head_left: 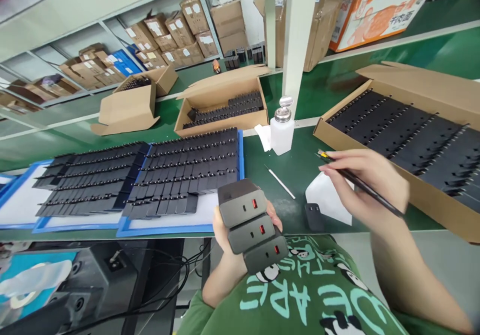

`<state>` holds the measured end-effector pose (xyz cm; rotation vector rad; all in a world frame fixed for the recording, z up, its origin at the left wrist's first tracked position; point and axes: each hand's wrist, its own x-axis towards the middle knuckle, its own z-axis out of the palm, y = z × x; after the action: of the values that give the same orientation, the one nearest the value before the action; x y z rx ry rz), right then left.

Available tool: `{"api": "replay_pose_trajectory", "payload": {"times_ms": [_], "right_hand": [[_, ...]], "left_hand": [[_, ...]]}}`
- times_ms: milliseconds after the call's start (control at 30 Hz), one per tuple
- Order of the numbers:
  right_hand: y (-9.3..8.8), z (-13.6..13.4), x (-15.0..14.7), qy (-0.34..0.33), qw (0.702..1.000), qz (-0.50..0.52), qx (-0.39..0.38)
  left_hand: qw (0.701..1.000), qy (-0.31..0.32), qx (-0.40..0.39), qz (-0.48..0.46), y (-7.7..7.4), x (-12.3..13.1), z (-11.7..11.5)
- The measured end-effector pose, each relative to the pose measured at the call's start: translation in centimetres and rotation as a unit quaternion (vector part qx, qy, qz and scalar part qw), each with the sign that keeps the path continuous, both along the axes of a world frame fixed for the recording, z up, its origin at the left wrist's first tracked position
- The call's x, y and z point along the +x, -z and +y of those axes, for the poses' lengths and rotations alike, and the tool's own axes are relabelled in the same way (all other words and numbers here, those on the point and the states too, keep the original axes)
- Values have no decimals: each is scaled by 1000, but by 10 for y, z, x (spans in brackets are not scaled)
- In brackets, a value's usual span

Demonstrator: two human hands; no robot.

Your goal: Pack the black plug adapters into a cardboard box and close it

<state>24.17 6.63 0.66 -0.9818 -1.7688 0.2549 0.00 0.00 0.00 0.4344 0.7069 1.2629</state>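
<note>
My left hand (223, 232) is closed around three black power adapters (245, 234), stacked side by side. Their end faces, each with a small dark slot and a red port, are turned up toward me. Over the right part of the bench, my right hand (369, 185) grips a slim black pen-like tool (365, 187) with a yellow section near its fine tip. That tip points left, apart from the adapters. Below this hand, a single black adapter (314, 217) lies at the bench edge beside a white paper sheet (330, 200). A thin white-handled tool (282, 183) rests between my hands.
Blue-rimmed trays (240, 160) on the left hold rows of black adapters. A white pump bottle (282, 135) stands behind the thin tool, next to white tissue (264, 137). Open cardboard boxes of adapters stand at the right (345, 137) and back (225, 124). Cables (183, 275) hang below the bench.
</note>
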Motion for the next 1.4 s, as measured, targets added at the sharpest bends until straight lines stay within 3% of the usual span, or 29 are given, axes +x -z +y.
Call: {"api": "replay_pose_trajectory", "payload": {"times_ms": [67,167,233,300,400,500,567,633,700,833,900,967,1100,1267,1400], "right_hand": [[30,33,12,-110,986,-125,-5],[70,65,28,-155,965,-210,6],[79,70,33,-160,957,-241,22],[65,59,30,-147,954,-259,36],[15,18,7,-116,958,-258,35],[-32,-27,-28,-177,946,-264,69],[-43,-44,-51,-151,940,-294,89],[-38,-48,-67,-90,947,-297,78],[-25,-44,-77,-29,963,-262,54],[1,-27,-86,47,989,-139,31],[9,-21,-86,64,995,-71,37],[15,-17,-84,53,998,0,35],[19,-19,-78,-4,990,138,-22],[8,-24,-68,-22,989,134,-54],[-6,-24,-44,-184,972,40,-138]], "left_hand": [[999,-15,32,-36,-1,2,2],[997,-11,38,-71,-2,2,4],[996,-14,39,-82,-2,1,6],[996,-31,32,-73,-1,1,6],[995,-95,2,43,1,6,9],[975,-160,14,156,-2,13,15],[967,-164,46,190,-10,17,21],[957,-158,79,228,-22,22,28],[921,-167,123,329,-35,28,33],[762,-175,200,591,-52,40,38],[732,-153,220,626,-59,42,37],[740,-112,243,617,-63,38,33],[798,-24,288,528,-56,28,23],[862,-100,251,430,-19,41,20],[850,-185,278,408,-5,46,24]]}}
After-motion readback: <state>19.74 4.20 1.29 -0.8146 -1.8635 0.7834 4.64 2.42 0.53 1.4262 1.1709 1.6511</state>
